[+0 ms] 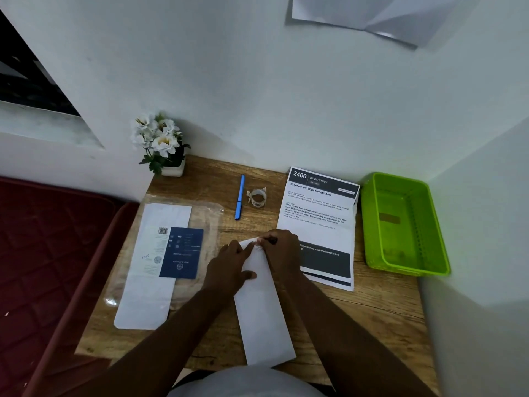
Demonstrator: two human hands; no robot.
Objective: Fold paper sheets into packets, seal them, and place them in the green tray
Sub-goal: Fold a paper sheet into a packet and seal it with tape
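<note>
Folded paper strip (pixel 264 319) lies lengthwise, far end under both hands.

Flower pot (pixel 172 167), blue pen (pixel 240 197) & plastic sleeve (pixel 183 247) on desk (pixel 380 310).

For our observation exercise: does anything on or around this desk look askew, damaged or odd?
Mostly small things. The paper on the wall is creased, its lower edge curling away. The tape roll has loose, crumpled ends. The green tray holds no packets yet.
</note>
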